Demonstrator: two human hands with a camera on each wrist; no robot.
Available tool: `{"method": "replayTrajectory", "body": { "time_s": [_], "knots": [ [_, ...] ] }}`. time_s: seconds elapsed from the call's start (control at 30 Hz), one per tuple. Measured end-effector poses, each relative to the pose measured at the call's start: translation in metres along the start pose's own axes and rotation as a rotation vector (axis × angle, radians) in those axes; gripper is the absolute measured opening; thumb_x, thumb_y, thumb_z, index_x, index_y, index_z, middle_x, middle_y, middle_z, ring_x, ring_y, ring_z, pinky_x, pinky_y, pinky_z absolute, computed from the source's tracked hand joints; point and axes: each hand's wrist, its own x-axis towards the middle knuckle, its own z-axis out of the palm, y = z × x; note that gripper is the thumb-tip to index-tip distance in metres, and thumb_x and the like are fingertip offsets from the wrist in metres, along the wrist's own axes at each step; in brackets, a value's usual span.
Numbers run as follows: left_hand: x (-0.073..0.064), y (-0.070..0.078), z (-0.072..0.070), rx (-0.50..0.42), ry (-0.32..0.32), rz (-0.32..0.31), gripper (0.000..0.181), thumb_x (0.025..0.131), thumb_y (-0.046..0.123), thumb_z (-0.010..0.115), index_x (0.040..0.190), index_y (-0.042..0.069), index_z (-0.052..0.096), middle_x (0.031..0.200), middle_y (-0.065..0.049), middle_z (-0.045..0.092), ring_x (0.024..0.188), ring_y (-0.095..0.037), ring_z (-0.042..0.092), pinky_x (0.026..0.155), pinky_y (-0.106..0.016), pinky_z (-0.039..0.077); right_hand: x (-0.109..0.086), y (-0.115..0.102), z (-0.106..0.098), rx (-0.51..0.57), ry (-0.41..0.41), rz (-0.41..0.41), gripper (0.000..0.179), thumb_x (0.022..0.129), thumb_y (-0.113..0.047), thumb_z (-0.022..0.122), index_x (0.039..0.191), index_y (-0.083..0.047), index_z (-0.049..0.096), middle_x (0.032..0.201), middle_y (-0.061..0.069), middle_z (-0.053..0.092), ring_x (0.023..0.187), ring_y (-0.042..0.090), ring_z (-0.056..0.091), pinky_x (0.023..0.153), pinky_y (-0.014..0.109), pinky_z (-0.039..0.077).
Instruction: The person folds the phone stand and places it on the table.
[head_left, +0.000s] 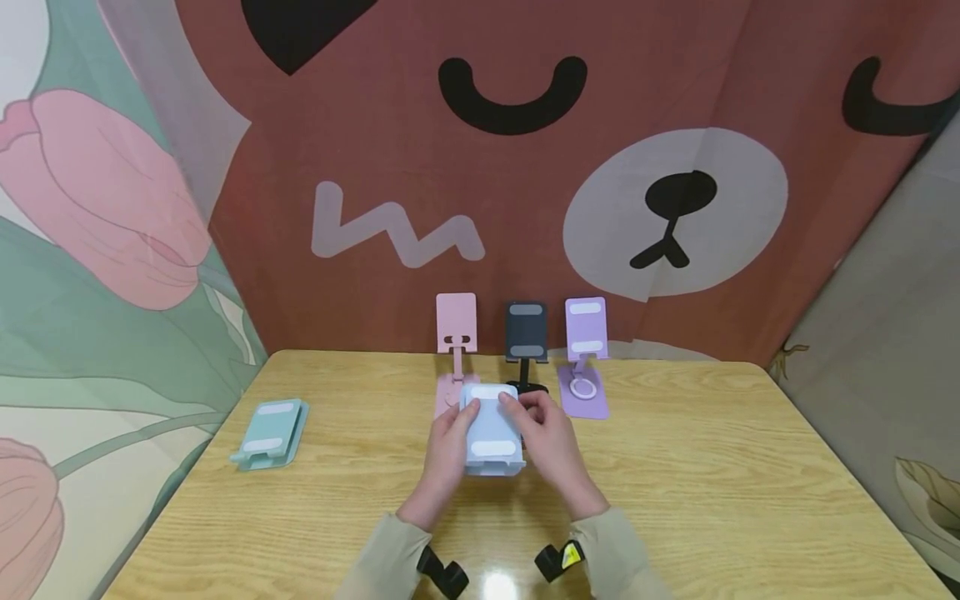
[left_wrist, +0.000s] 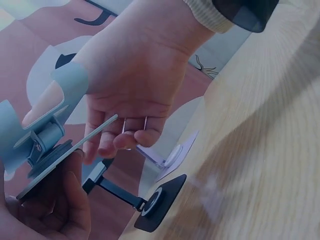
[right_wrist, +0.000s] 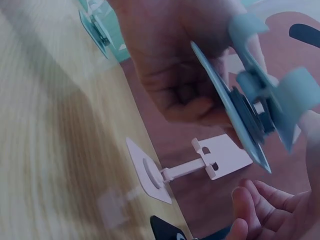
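A folded light blue phone stand [head_left: 493,423] is held up in front of me between both hands, its white-padded plate facing up. My left hand [head_left: 447,450] grips its left side, thumb on the plate; in the right wrist view the left fingers [right_wrist: 192,112] curl beneath the base. My right hand [head_left: 557,450] pinches the right edge, with the thumb near the top right corner. Seen from the left wrist, the hinge [left_wrist: 47,137] sits between plate and base, and the right fingers [left_wrist: 132,137] reach past the base's edge.
Behind the hands stand unfolded pink [head_left: 457,321], black [head_left: 527,329] and purple [head_left: 586,327] phone stands in a row along the wooden table's [head_left: 720,475] back edge. A folded teal stand [head_left: 272,433] lies at the left. Printed cloth [head_left: 525,200] hangs directly behind.
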Motion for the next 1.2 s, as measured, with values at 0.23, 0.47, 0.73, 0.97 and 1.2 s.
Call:
{"method": "replayTrajectory", "body": {
  "time_s": [0.23, 0.47, 0.73, 0.97, 1.2],
  "knots": [
    [-0.001, 0.004, -0.002, 0.02, 0.025, -0.003, 0.055, 0.105, 0.037, 0.052, 0.133, -0.011, 0.057, 0.095, -0.013, 0.068, 0.083, -0.019, 0.065, 0.074, -0.032, 0.055, 0.007, 0.001, -0.009, 0.039, 0.013, 0.017, 0.061, 0.093, -0.062, 0.065, 0.115, -0.006, 0.065, 0.087, 0.013, 0.064, 0.082, 0.034, 0.063, 0.073, 0.046, 0.057],
    [0.0, 0.005, -0.009, 0.04, 0.032, -0.003, 0.059, 0.106, 0.04, 0.051, 0.135, -0.011, 0.055, 0.099, -0.014, 0.068, 0.088, -0.021, 0.064, 0.078, -0.033, 0.054, 0.016, 0.003, -0.023, -0.035, 0.067, -0.029, 0.056, 0.094, -0.058, 0.066, 0.112, -0.006, 0.066, 0.084, 0.009, 0.061, 0.068, 0.025, 0.06, 0.061, 0.032, 0.05],
    [0.001, 0.007, -0.023, 0.063, 0.05, -0.029, 0.061, 0.105, 0.041, 0.051, 0.137, -0.011, 0.054, 0.1, -0.015, 0.068, 0.089, -0.022, 0.064, 0.079, -0.035, 0.054, 0.033, 0.004, -0.042, -0.105, 0.13, -0.095, 0.045, 0.097, -0.046, 0.068, 0.111, -0.004, 0.067, 0.092, 0.008, 0.062, 0.081, 0.023, 0.055, 0.068, 0.033, 0.044],
    [0.001, 0.008, -0.042, 0.123, 0.042, -0.061, 0.068, 0.106, 0.045, 0.047, 0.144, -0.011, 0.046, 0.118, -0.02, 0.065, 0.108, -0.03, 0.061, 0.097, -0.049, 0.049, 0.046, 0.004, -0.06, -0.134, 0.136, -0.056, 0.052, 0.098, -0.052, 0.064, 0.116, -0.003, 0.064, 0.101, 0.012, 0.063, 0.09, 0.027, 0.057, 0.076, 0.036, 0.045],
    [0.006, 0.006, -0.069, 0.221, 0.023, -0.083, 0.068, 0.106, 0.043, 0.047, 0.144, -0.013, 0.044, 0.125, -0.025, 0.062, 0.115, -0.035, 0.059, 0.102, -0.053, 0.045, 0.054, 0.006, -0.072, -0.14, 0.155, -0.021, 0.052, 0.099, -0.046, 0.064, 0.122, 0.0, 0.058, 0.111, 0.017, 0.061, 0.101, 0.031, 0.056, 0.083, 0.04, 0.046]
  ]
}}
